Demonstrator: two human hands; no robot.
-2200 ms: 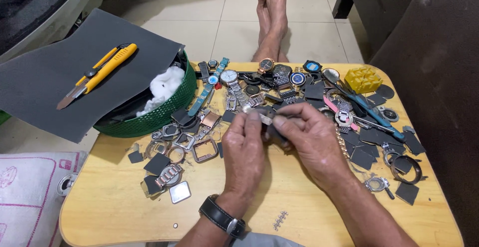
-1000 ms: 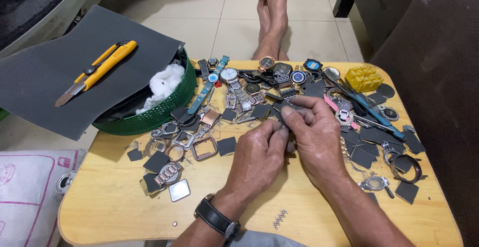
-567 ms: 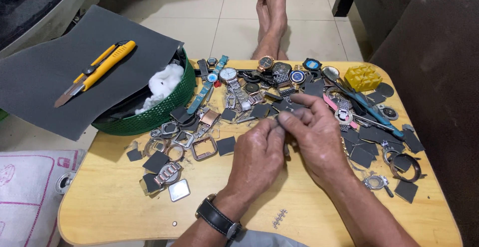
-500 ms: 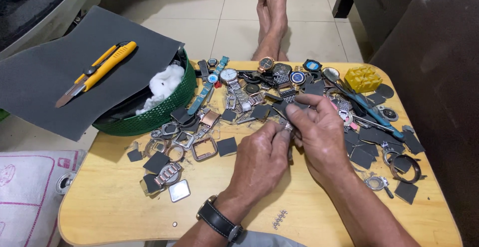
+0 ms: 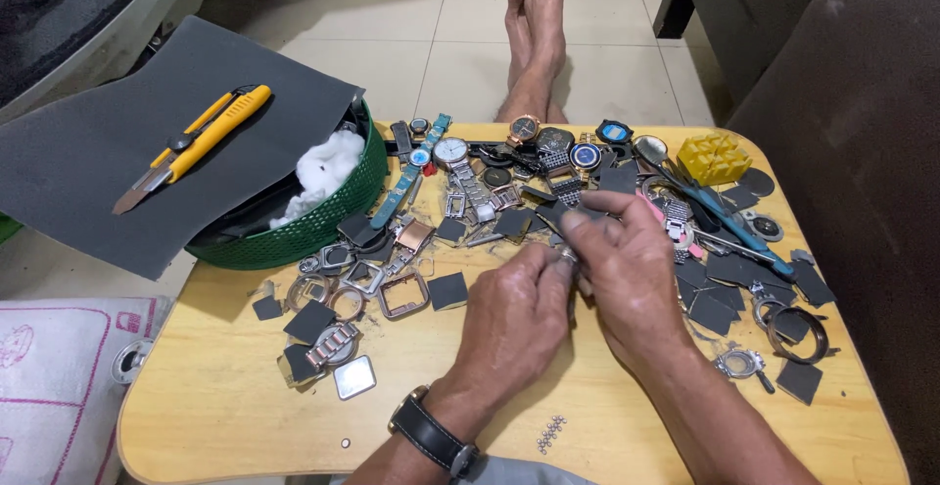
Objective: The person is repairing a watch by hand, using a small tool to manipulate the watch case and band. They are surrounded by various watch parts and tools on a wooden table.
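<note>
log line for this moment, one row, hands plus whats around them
left hand: pinching small metal watch part | right hand: on same part | table: watch cases, straps, dark squares | basket: left, under grey sheet

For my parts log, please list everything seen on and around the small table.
table: one, light wood, centre
basket: one, green, table's left edge
sheet: one, dark grey, over basket
knife: one, yellow, on sheet
cotton: one wad, white, in basket
watches: several, mixed colours, far side
frames: several, metal, left of hands
squares: many, dark grey, scattered
block: one, yellow, far right
feet: two, bare, beyond table
left hand, right hand: together at centre, pinching a small part
</note>
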